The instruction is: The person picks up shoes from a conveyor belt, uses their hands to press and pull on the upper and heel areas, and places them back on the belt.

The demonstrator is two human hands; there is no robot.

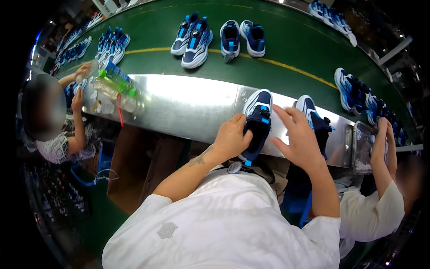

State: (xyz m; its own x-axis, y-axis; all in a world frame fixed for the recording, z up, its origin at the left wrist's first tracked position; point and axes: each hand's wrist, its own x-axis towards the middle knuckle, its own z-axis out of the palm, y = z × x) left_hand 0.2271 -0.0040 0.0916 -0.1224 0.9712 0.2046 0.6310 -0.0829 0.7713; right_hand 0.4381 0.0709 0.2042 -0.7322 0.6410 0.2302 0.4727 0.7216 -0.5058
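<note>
A navy and white sneaker [258, 117] with light blue tabs stands in front of me at the metal table's near edge, its toe pointing away. My left hand [232, 136] grips its left side, with the thumb at the shoe's opening. To the right of that shoe, my right hand [293, 132] is held with fingers spread and nothing in them. Just beyond my right hand lies a second matching sneaker [312, 116], partly hidden behind the hand. A round disc [234, 167] hangs at the heel of the gripped shoe.
The metal table [188, 103] runs along a green conveyor belt [286, 49] carrying several sneakers [195, 40]. Bottles [117, 83] and a red stick-like thing [119, 110] lie at left. Co-workers sit on both sides; a metal tray [362, 152] is near the right one.
</note>
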